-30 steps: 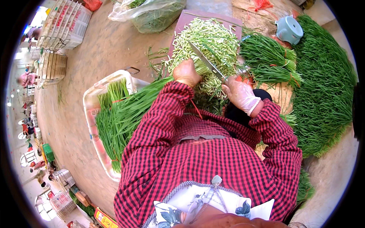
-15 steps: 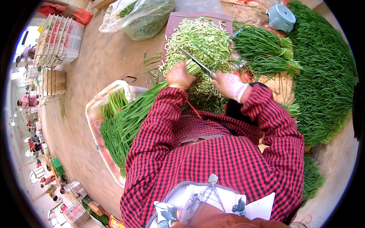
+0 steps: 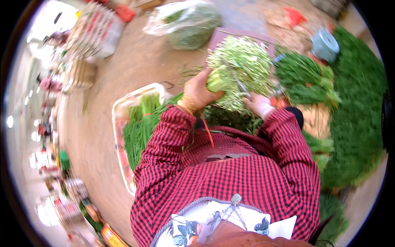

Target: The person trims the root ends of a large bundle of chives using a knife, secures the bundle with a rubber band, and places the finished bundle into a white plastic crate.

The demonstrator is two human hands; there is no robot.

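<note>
Since 0.5 s ago, left hand (image 3: 200,91) lifted its gripped chive bundle (image 3: 218,80) toward 12 o'clock; right hand (image 3: 258,104), curled at 3 o'clock, grip unclear; knife blurred.

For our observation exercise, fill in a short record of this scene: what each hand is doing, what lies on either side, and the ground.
left hand: grips a bundle of green stalks
right hand: at the bundle's cut ends; blurred, tool unclear
tray: on the person's left, holds greens
heap: greens on the right
bag: clear, greens inside
ground: bare brown
</note>
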